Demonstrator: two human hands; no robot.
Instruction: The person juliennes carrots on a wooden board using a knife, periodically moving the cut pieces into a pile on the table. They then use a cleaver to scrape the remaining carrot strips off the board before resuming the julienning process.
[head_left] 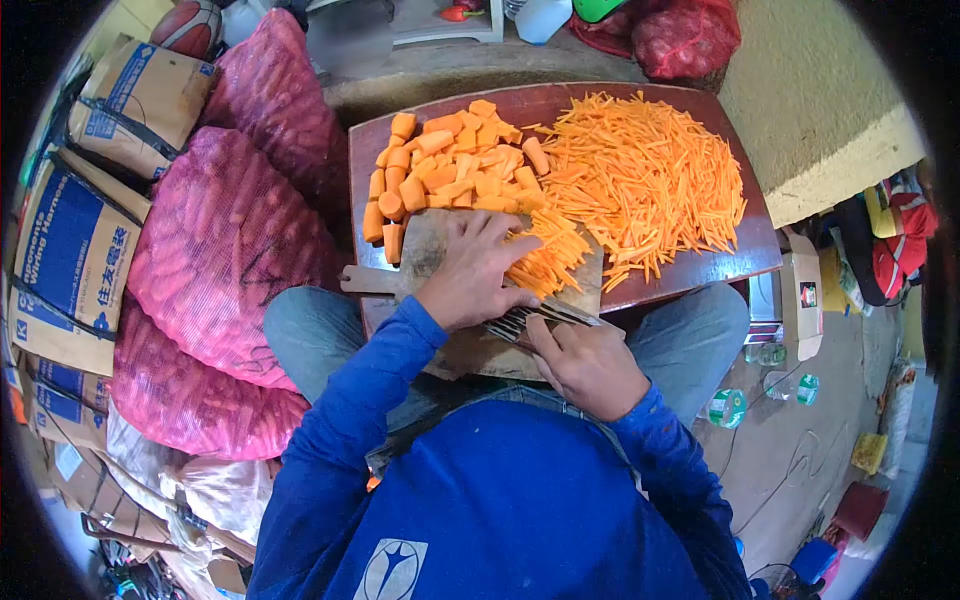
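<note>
On the wooden chopping board (pixel 425 235), my left hand (pixel 470 270) lies with its fingers spread, the fingertips at the near pile of carrot strips (pixel 552 255). Its thumb reaches toward the knife (pixel 530 318). My right hand (pixel 592 365) is closed around this knife, whose broad metal blade looks striped; the handle is hidden in my grip. Behind the board sit peeled carrot chunks (pixel 412 195), some round-ended and some in slabs. A large heap of carrot strips (pixel 650 185) covers the right part of the dark red table (pixel 700 270).
Pink mesh sacks (pixel 220 250) full of produce are stacked to my left, beside cardboard boxes (pixel 75 260). Red net bags (pixel 685 40) lie at the back. Plastic bottles (pixel 727 407) and a cable stand on the floor at right, near an open carton (pixel 803 290).
</note>
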